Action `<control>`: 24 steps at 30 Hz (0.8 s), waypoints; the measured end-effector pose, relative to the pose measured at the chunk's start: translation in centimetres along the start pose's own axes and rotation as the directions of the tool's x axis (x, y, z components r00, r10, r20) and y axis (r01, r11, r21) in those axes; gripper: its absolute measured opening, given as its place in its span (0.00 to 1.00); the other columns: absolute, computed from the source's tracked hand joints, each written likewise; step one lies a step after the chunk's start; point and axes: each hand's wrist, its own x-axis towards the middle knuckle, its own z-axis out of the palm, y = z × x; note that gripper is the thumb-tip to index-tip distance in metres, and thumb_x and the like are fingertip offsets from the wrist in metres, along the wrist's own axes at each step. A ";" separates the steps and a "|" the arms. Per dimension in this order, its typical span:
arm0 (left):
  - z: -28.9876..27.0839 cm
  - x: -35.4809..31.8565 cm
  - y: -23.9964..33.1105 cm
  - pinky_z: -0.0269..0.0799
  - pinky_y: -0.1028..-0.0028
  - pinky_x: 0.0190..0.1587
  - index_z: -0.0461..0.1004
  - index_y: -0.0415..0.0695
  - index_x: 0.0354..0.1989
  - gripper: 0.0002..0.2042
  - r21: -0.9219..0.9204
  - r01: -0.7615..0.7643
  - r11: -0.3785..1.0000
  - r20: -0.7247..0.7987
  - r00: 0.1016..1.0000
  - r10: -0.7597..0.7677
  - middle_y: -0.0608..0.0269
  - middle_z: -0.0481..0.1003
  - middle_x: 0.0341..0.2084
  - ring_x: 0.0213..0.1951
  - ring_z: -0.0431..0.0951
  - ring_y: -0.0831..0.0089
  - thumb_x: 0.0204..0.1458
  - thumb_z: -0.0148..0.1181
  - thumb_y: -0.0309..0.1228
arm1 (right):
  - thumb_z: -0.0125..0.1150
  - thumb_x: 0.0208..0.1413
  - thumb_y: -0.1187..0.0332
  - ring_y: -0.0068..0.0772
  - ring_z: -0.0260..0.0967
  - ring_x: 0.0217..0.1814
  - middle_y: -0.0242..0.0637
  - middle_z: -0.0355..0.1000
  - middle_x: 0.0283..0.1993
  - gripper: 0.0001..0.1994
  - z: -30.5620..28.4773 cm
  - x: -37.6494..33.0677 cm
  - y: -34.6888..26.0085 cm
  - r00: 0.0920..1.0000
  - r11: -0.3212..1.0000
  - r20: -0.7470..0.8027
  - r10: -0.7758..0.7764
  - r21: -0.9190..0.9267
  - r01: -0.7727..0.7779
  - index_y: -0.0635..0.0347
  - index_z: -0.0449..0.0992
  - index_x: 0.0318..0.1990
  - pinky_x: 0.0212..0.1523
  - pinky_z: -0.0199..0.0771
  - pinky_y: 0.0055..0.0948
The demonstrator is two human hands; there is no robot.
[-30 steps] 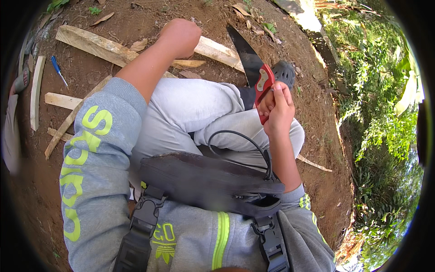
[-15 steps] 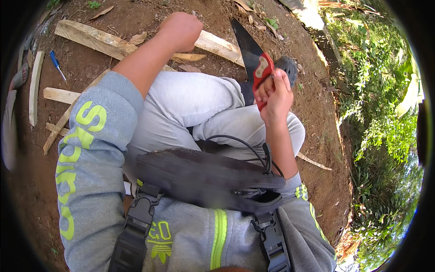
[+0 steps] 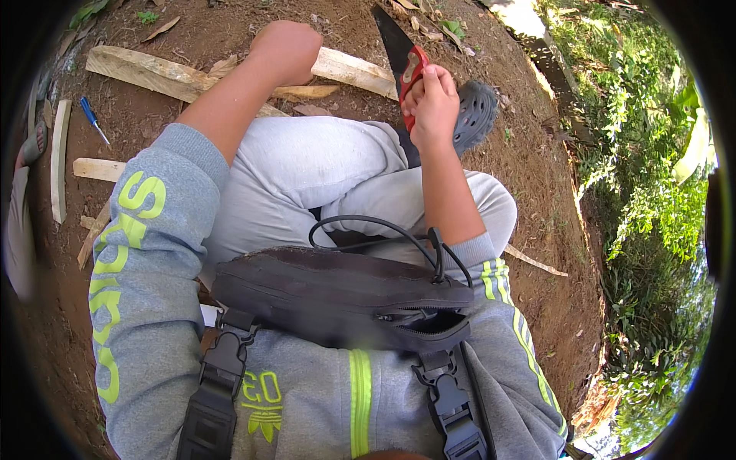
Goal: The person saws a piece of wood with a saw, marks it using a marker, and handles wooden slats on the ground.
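Head view: right hand (image 3: 434,103) fingers grip the saw (image 3: 400,54) — left hand (image 3: 287,50) fisted on the plank (image 3: 230,73).

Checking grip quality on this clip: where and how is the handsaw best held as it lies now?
By the red handle of the handsaw, coming from the near end, as the right hand does: the dark toothed blade tapers away from the person, leaving the handle as the only safe, shaped grip.

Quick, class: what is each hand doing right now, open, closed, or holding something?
Left hand: closed fist, pressing on the plank.
Right hand: closed around the saw handle.
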 end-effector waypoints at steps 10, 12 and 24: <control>0.9 0.2 0.2 0.84 0.55 0.48 0.84 0.43 0.38 0.10 -0.018 0.029 0.999 0.050 0.998 -0.028 0.52 0.85 0.37 0.44 0.86 0.53 0.47 0.68 0.29 | 0.50 0.77 0.61 0.22 0.52 0.14 0.26 0.55 0.18 0.10 -3.3 -5.4 -2.8 0.997 0.996 0.018 0.079 0.044 -0.080 0.55 0.70 0.44 0.17 0.59 0.31; -0.5 -0.1 0.2 0.86 0.57 0.47 0.86 0.43 0.38 0.09 0.006 -0.021 1.000 -0.016 1.000 0.021 0.54 0.86 0.39 0.43 0.88 0.55 0.48 0.69 0.28 | 0.54 0.76 0.62 0.19 0.51 0.15 0.24 0.56 0.18 0.09 -0.2 0.0 -0.4 1.000 1.000 -0.009 0.016 0.009 -0.016 0.56 0.71 0.44 0.17 0.58 0.27; -1.7 -0.1 0.9 0.83 0.54 0.48 0.83 0.42 0.40 0.11 -0.039 0.010 0.999 0.002 1.000 -0.010 0.51 0.85 0.37 0.44 0.86 0.51 0.46 0.69 0.28 | 0.56 0.75 0.62 0.21 0.52 0.16 0.26 0.57 0.19 0.09 0.0 -1.4 -0.9 1.000 0.999 0.007 0.025 -0.031 -0.025 0.57 0.70 0.43 0.19 0.59 0.29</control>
